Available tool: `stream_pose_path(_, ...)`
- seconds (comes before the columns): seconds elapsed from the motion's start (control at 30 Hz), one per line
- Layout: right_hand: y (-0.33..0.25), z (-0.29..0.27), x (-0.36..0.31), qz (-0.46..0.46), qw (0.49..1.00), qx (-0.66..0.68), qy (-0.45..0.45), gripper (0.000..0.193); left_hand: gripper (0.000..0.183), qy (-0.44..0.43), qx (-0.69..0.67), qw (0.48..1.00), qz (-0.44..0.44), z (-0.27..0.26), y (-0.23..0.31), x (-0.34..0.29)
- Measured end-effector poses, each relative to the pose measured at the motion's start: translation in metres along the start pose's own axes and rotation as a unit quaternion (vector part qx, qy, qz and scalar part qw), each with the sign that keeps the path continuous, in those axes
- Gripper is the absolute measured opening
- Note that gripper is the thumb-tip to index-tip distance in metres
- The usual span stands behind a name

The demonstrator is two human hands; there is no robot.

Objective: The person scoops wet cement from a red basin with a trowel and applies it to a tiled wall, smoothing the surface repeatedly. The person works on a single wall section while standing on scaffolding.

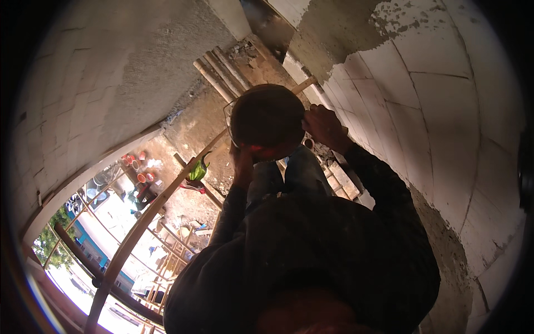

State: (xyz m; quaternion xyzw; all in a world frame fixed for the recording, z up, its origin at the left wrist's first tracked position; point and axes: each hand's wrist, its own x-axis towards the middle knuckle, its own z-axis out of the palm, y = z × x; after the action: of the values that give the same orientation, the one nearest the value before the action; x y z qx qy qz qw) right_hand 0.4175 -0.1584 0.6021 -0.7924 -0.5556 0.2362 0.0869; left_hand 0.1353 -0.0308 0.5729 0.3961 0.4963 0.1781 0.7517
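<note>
In front of my body a round, dark bucket [267, 119] is held up, and a thin wire handle [226, 114] stands out on its left. My right hand [324, 128] is closed on its right rim. Against the near left side of the bucket is my left hand [242, 163], its fingers partly hidden and in shadow but wrapped on the bucket. The inside of the bucket is too dark for its contents to show.
Several wooden poles [222, 72] lie beyond the bucket. At right rises a block wall [439, 117], partly coated with wet mortar. A plastered wall [150, 61] stands at left. A long timber rail [144, 220] crosses a bright opening with scaffolding, near a green bag [198, 170].
</note>
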Motion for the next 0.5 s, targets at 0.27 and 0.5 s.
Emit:
stream_pose_path(0.27, 0.002, -0.032, -0.021, 0.096, 0.979, 0.177, -0.006, 0.027, 0.052, -0.017, -0.060, 0.997, -0.042, 0.023, -0.006, 0.017)
stream_pose_path(0.5, -0.025, -0.001, -0.007, -0.069, 0.946, 0.317, -0.002, 0.035, 0.065, 0.042, -0.058, 0.994, -0.077, -0.026, -0.026, 0.021)
